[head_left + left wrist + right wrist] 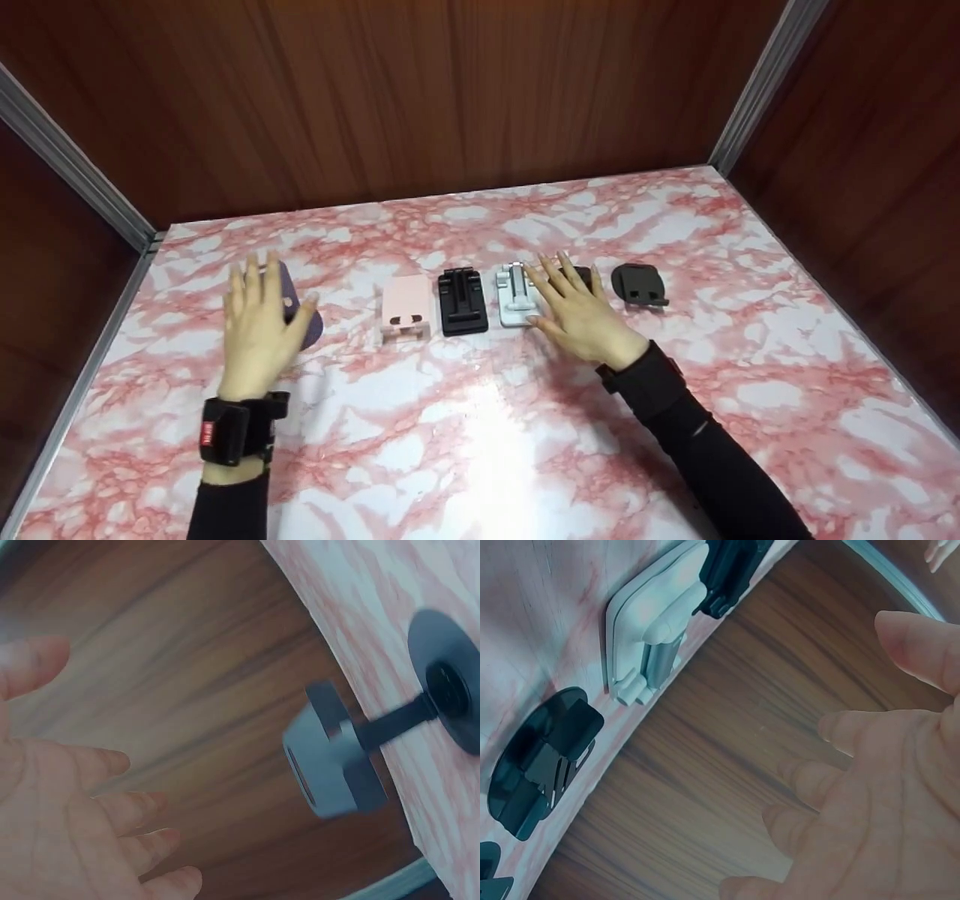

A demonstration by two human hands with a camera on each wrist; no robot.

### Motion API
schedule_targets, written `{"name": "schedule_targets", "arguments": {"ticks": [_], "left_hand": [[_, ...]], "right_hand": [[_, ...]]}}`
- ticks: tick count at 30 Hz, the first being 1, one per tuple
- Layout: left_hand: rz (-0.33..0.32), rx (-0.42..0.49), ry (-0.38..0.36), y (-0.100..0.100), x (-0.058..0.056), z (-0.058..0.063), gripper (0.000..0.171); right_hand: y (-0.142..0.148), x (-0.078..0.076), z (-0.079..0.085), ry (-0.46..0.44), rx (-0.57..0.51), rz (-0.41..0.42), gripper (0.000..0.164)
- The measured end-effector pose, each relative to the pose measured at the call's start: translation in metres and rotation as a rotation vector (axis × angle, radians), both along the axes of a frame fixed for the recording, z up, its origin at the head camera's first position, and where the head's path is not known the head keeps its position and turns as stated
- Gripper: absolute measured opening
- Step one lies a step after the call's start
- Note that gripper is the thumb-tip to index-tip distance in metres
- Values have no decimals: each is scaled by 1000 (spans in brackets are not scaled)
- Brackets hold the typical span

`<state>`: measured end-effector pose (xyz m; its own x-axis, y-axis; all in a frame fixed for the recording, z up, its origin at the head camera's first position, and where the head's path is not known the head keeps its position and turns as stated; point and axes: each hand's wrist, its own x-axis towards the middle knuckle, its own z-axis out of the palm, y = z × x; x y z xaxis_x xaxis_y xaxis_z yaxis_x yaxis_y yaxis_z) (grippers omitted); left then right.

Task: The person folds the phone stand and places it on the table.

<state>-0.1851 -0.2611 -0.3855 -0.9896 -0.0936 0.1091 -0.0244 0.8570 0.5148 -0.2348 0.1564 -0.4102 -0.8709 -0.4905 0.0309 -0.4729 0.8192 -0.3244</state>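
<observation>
My left hand (259, 334) hovers with fingers straight, partly covering a dark purple-grey phone stand (312, 330) at the left. In the left wrist view that phone stand (326, 765) rises upright on a thin post from a round base, apart from the palm. Over on the right, my right hand (581, 319) is spread, holding nothing. Its fingers overlap a white folded phone stand (516, 300) and mostly hide a dark stand (584, 275). The right wrist view has the white stand (656, 622) and a black round-based stand (547, 757) apart from that palm.
Between the hands lie a pink phone stand (406, 296) and a black folded one (463, 304). A dark round-based stand (641, 283) sits farther right. Wood-grain panels (420, 97) enclose the red-and-white marbled table (390, 450) at the back and sides, with metal posts (772, 82) at the corners.
</observation>
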Motion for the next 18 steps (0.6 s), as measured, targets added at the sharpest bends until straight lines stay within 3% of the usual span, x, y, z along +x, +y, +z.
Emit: {"name": "schedule_targets", "arguments": {"ticks": [4,11,18], "left_hand": [[35,31,-19,-18,-2,-1,89],[61,123,-31,-46,-8,-14,93],[109,282,-178,-66,-18,-27,91]], "right_hand": [[0,0,1,1,-4,-3,71],[1,1,1,19,-29,9,70],[0,1,1,16,-32,13,71]]}}
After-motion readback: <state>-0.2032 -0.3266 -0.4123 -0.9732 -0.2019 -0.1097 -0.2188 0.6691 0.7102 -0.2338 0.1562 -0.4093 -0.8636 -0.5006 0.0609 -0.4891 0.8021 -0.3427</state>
